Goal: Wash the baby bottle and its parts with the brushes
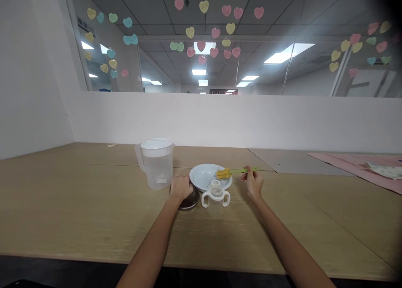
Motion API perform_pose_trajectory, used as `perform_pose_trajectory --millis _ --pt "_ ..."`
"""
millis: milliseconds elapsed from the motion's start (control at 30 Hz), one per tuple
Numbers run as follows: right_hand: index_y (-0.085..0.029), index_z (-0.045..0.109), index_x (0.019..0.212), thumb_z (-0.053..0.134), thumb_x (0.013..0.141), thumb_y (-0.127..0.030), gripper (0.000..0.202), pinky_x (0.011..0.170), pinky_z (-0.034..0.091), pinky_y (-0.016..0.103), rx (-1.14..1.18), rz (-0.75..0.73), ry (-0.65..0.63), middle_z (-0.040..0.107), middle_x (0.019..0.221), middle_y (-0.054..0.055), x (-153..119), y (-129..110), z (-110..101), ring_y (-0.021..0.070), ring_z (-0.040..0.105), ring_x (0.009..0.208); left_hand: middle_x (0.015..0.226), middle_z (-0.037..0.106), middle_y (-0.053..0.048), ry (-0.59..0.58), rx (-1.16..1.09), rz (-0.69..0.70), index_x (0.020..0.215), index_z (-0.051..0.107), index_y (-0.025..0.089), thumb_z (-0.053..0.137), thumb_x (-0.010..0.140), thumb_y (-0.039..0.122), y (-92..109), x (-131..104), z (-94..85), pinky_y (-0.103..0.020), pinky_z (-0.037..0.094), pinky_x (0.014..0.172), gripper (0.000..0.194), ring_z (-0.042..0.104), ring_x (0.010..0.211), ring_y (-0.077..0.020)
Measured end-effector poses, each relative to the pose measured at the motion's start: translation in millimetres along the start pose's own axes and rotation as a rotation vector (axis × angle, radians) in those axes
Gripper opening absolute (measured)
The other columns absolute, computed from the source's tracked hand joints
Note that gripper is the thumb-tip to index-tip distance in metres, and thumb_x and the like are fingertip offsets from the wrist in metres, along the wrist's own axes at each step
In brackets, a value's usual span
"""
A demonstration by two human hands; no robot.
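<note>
In my right hand is the green handle of a brush with a yellow sponge head, pinched between the fingers. The yellow head rests over the right side of a white plate. My left hand is closed on a dark brown round dish or lid with a pale rim, partly hidden under the hand. Between my hands, in front of the plate, a clear baby bottle with two white handles stands upright.
A translucent lidded pitcher stands left of the plate, close to my left hand. A pink cloth with a pale patterned piece on it lies at the far right. The wooden table meets a white wall at the back.
</note>
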State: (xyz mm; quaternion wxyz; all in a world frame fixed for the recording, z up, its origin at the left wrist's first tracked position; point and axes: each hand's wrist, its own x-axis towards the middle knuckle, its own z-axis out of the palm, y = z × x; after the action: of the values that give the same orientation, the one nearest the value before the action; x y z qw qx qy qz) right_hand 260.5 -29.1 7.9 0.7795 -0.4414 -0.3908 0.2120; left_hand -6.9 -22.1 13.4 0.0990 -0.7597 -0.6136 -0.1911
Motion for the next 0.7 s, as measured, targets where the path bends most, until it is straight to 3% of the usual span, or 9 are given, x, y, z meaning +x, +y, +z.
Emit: perform_pose_trajectory --millis 100,167,300,467,567,700 --pt "-0.013 0.060 0.075 0.055 0.066 -0.055 0.042 0.043 0.037 0.021 -0.026 0.021 -0.038 0.051 0.042 -0.003 -5 -1 2 0.0095 0.046 0.038 0.083 0.063 -0.015 0.028 -0.003 -0.052 0.089 0.060 0.013 0.043 0.069 0.016 -1 1 -0.1 -0.034 0.040 0.072 0.027 0.058 0.081 -0.0253" --pt "-0.014 0.060 0.073 0.056 0.067 -0.054 0.040 0.042 0.037 0.021 -0.040 0.030 -0.060 0.051 0.041 -0.003 -7 1 3 0.0096 0.046 0.038 0.084 0.062 -0.014 0.110 -0.031 -0.068 0.090 0.059 0.012 0.042 0.071 0.015 -1 1 -1.4 -0.034 0.040 0.073 0.026 0.057 0.080 -0.0242" --pt "-0.015 0.059 0.068 0.057 0.065 -0.054 0.039 0.040 0.037 0.021 -0.030 0.068 -0.109 0.051 0.039 -0.003 -7 5 5 0.0099 0.045 0.036 0.087 0.062 -0.009 0.251 -0.196 0.094 0.090 0.058 0.016 0.038 0.077 0.016 8 -3 -5.1 -0.033 0.038 0.079 0.024 0.054 0.085 -0.0213" --pt "-0.013 0.059 0.065 0.058 0.062 -0.058 0.045 0.037 0.037 0.022 -0.010 0.118 -0.222 0.050 0.037 -0.001 -6 8 8 0.0114 0.046 0.033 0.092 0.062 -0.006 0.116 -0.312 0.419 0.092 0.059 0.019 0.035 0.081 0.016 23 -10 -8.3 -0.033 0.035 0.083 0.027 0.050 0.091 -0.0190" --pt "-0.013 0.059 0.065 0.060 0.060 -0.057 0.045 0.037 0.037 0.022 0.040 0.178 -0.262 0.051 0.037 0.000 -7 9 9 0.0117 0.047 0.034 0.094 0.062 -0.005 0.089 -0.371 0.472 0.092 0.061 0.019 0.031 0.084 0.018 24 -11 -9.9 -0.032 0.035 0.083 0.030 0.050 0.091 -0.0174" --pt "-0.013 0.058 0.065 0.060 0.061 -0.056 0.044 0.036 0.038 0.021 0.072 0.243 -0.301 0.052 0.038 0.000 -8 10 9 0.0108 0.047 0.034 0.080 0.062 -0.006 0.097 -0.327 0.475 0.077 0.062 0.017 0.028 0.087 0.026 23 -12 -9.8 -0.030 0.036 0.078 0.037 0.051 0.083 -0.0171"
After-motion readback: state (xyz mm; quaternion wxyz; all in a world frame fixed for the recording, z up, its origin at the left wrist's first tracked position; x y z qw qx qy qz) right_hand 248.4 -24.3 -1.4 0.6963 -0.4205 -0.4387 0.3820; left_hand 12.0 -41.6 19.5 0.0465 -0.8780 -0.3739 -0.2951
